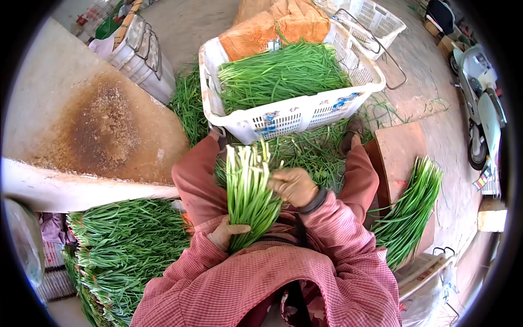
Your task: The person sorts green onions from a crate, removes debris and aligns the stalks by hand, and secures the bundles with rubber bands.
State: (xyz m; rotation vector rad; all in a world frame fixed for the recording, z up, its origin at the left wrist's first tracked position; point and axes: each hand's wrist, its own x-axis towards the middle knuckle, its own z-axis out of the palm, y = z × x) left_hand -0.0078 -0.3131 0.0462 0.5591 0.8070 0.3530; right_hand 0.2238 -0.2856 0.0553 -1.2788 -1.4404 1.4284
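Note:
My left hand [231,231] is wrapped round a bunch of garlic chives [248,201] in front of my lap. The white stem ends point up and away from me, uneven at the top, and the green leaves hang toward my body. Close against the right side of the stems is my right hand [294,186], its fingers pinched together. Whatever lies between those fingertips is too small and blurred to make out. Another loose bunch of chives [414,207] rests to my right on a reddish-brown board [400,143].
Before my feet stands a white plastic crate [283,117] with chives and an orange sack [272,32]. Tied bundles of chives [125,245] are stacked at my left, below a stained slab [103,125]. Loose leaves litter the floor. A scooter [482,109] stands far right.

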